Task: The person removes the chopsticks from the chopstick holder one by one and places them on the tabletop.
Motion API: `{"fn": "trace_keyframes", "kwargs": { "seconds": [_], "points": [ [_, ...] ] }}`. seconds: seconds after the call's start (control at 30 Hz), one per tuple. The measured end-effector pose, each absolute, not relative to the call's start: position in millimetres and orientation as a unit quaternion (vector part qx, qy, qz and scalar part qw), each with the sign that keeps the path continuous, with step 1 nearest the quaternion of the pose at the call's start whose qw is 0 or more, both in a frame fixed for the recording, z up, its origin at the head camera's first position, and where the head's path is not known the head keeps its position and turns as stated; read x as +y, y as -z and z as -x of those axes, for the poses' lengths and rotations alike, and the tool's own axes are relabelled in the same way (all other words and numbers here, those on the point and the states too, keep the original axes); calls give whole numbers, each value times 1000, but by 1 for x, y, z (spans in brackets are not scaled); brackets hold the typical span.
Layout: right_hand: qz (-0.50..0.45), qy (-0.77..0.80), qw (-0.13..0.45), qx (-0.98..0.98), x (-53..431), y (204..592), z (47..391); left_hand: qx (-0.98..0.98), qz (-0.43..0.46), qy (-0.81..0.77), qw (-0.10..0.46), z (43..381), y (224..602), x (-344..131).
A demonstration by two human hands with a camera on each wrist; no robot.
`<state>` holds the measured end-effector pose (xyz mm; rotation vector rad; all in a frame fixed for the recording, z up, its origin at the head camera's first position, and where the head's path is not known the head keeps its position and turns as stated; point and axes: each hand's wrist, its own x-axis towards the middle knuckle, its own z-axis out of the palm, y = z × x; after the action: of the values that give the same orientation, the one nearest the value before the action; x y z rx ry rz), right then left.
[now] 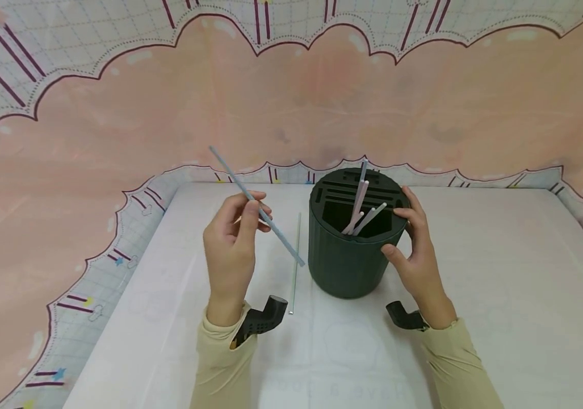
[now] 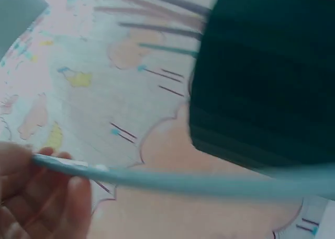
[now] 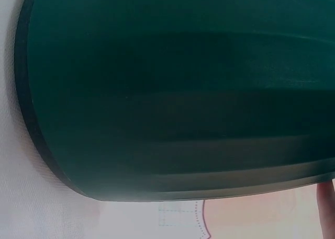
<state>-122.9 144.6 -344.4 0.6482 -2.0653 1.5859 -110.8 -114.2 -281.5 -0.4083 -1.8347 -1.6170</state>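
Held a slim light-blue straw (image 1: pixel 282 238) aslant, left of centre in the head view, pinched between thumb and closed-in fingers of the left hand (image 1: pixel 230 244). Noted its upper end toward upper left, lower end just beside a dark-green, round, ribbed plastic container (image 1: pixel 348 264) at centre right; could not tell whether touching. Gripped the container at its upper right with the right hand (image 1: pixel 416 253), thumb apart on the near side, fingers partly open and curved round the rim. Observed several thin pink, white and bluish straws (image 1: pixel 360 199) leaning in the wide front opening of the slotted lid (image 1: pixel 332 196). Found a thin pale-green straw (image 1: pixel 294 272) lying on the white table (image 1: pixel 516 284), left of the container. Logged in left wrist view: blurred blue straw across lower frame, container at upper right. In right wrist view: container wall filling most of frame.
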Motion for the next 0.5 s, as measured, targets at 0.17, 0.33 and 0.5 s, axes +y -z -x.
{"fn": "trace_keyframes", "kwargs": {
  "seconds": [0.17,0.33,0.5],
  "points": [
    [-234,-574,228,-751,145,345,123,-805,129,483,318,127,302,-115],
    [-236,-574,229,-750,144,346,122,-872,93,401,264,142,325,-115],
    [-237,-575,229,-749,144,346,122,-916,69,342,198,151,342,-114]
  ]
}}
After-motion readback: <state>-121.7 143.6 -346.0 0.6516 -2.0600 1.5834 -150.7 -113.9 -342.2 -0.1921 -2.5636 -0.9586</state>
